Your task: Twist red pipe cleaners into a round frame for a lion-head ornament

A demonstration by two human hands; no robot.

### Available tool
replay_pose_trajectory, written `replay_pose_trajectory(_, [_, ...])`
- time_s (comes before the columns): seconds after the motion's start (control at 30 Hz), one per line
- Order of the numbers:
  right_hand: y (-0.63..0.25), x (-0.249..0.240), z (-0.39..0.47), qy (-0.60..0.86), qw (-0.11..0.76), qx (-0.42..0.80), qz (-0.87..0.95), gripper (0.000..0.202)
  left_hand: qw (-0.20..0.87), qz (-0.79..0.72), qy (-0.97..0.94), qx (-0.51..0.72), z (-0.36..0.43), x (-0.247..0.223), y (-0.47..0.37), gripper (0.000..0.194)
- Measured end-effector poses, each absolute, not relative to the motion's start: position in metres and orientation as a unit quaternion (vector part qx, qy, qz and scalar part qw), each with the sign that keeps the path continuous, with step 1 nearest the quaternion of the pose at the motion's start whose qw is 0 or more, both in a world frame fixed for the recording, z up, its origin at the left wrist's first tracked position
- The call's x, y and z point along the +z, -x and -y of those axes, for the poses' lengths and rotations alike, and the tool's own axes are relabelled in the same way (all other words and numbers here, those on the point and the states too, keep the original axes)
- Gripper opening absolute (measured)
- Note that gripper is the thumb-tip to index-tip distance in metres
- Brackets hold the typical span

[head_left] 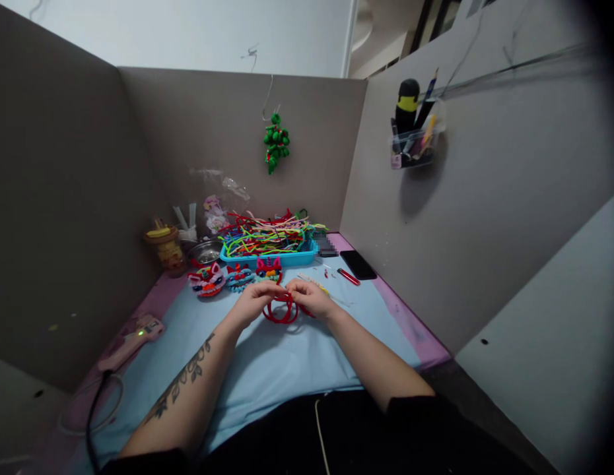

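Observation:
Both hands meet above the middle of the cloth-covered table, working on one looped length of red yarn-like cord (282, 319). My left hand (257, 300) pinches it from the left, and my right hand (311, 298) pinches it from the right, fingertips nearly touching. Round loops of the cord hang below the fingers; the exact pinch point is partly hidden. Just beyond my hands sit small colourful crafted animal faces: a pink-and-red one (206, 280), a blue one (239, 278) and a red-and-yellow one (269, 269).
A blue tray (267, 260) heaped with coloured cords stands at the back, beside a metal bowl (205, 252) and a lidded cup (169, 251). To the right lie a red cutter (348, 277) and a phone (359, 264). A pink glue gun (131, 343) lies left, its cable trailing forward.

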State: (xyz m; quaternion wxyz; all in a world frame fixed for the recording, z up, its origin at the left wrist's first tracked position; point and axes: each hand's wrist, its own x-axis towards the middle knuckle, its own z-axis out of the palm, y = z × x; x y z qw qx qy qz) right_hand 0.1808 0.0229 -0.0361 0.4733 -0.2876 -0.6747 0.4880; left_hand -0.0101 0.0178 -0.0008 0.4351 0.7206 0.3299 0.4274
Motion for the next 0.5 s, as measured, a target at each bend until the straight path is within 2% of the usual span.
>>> replay_pose_trajectory(0.17, [-0.180, -0.034, -0.021, 0.285, 0.486, 0.512, 0.648, 0.037, 0.422, -0.326, -0.746, 0.398, -0.017, 0.003, 0.014, 0.022])
replay_pose_trajectory(0.37, [-0.179, -0.035, -0.022, 0.293, 0.485, 0.493, 0.660, 0.033, 0.289, -0.328, -0.794, 0.422, -0.011, 0.004, 0.006, 0.015])
replay_pose_trajectory(0.5, [-0.178, -0.039, -0.024, 0.312, 0.484, 0.440, 0.689, 0.027, 0.239, -0.326, -0.794, 0.454, -0.009, 0.003, 0.004, 0.012])
